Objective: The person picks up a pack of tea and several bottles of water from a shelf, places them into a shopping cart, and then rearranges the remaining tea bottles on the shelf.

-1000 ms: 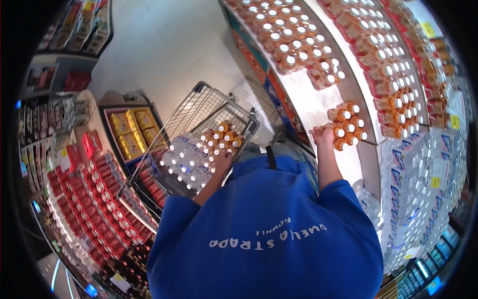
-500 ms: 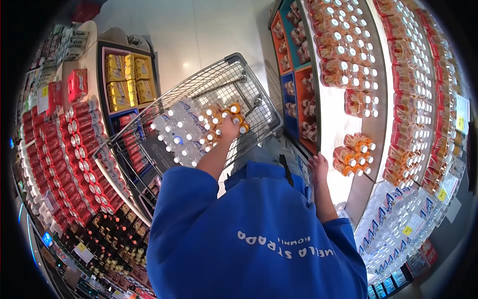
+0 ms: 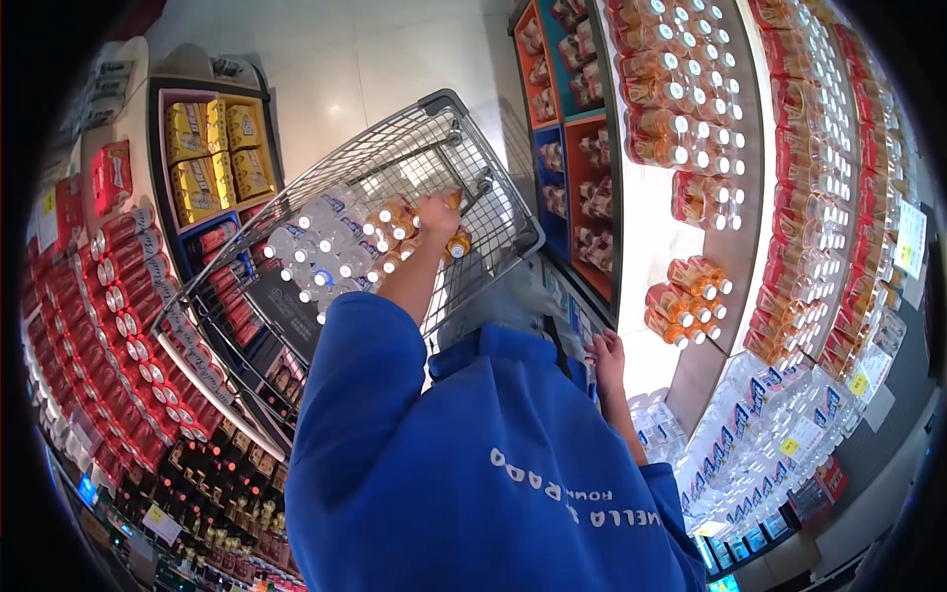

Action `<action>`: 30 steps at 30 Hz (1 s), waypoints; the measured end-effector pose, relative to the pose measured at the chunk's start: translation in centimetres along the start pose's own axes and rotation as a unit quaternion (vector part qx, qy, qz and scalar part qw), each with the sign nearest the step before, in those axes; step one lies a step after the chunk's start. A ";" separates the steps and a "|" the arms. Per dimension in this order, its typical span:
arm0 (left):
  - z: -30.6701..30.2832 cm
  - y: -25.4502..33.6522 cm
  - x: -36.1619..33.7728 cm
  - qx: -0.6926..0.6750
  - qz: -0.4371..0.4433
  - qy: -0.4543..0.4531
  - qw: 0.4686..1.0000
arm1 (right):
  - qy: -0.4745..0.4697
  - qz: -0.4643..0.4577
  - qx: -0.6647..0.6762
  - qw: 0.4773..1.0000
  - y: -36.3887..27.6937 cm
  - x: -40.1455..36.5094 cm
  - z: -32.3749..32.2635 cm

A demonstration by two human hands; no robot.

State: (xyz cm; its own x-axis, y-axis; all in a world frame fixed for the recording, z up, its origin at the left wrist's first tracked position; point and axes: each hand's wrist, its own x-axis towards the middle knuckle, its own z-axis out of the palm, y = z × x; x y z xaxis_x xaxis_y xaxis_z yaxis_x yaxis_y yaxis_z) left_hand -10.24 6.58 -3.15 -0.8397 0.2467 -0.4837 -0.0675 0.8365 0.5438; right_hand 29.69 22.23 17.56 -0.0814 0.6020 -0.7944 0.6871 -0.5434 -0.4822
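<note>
My left hand [image 3: 437,213] reaches into a metal shopping cart [image 3: 531,232] and is closed on orange-capped drink bottles [image 3: 458,244] at the right of the load. Its fingertips are partly hidden among them. Left of it in the cart stand white-capped orange bottles [image 3: 397,219] and packs of clear water bottles [image 3: 328,229], one with a blue cap. My right hand [image 3: 606,357] hangs beside my body at the right, fingers apart and slightly bent, with nothing in it. The nearest goods to it are small orange bottles [image 3: 688,299] on the lit shelf.
Red cans [image 3: 133,326] and dark bottles [image 3: 212,474] line the left. Yellow packs [image 3: 202,158] sit in a display behind the cart. At the right stand bottle rows [image 3: 804,217], water packs [image 3: 750,434] and a coloured shelf unit [image 3: 589,187] close to the cart's right side.
My left hand has moved farther forward over the orange bottles. My right hand's fingers are more bent. The cart and shelves appear shifted left in the view.
</note>
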 end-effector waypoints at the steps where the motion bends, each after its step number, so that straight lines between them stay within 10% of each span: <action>1: -1.4 0.4 -0.9 -0.014 0.024 0.007 1.000 | -0.014 -0.012 -0.003 1.000 -0.5 0.5 0.6; 6: -10.6 3.0 -6.2 -0.147 0.266 -0.005 0.953 | -0.154 -0.141 -0.063 0.976 -6.8 1.3 5.7; 12: -23.1 10.8 -13.4 -0.284 0.239 -0.232 0.899 | -0.383 -0.272 -0.085 0.879 -17.3 -4.1 11.2; 18: -25.7 17.5 -16.9 -0.307 0.320 -0.328 0.834 | -0.641 -0.078 0.022 0.763 -22.2 -8.1 11.2; 22: -22.9 20.5 -18.8 -0.438 0.243 -0.184 0.846 | -0.371 -0.411 -0.065 0.830 -21.6 -10.8 10.3; 26: -19.1 20.3 -19.9 -0.475 0.065 -0.246 0.842 | -0.225 -0.470 -0.063 0.851 -21.0 -10.9 9.6; 30: -16.4 21.3 -21.3 -0.424 0.177 -0.241 0.855 | -0.183 -0.464 -0.069 0.864 -20.6 -10.7 8.3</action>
State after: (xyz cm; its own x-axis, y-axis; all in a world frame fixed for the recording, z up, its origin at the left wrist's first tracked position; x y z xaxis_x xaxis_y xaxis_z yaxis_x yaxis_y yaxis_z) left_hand -2.62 11.14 30.04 -0.5833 0.7543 -0.3013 -0.3927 0.0628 0.9175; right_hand 10.41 22.09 32.87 -0.8493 0.5016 -0.1642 0.2802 0.1648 -0.9457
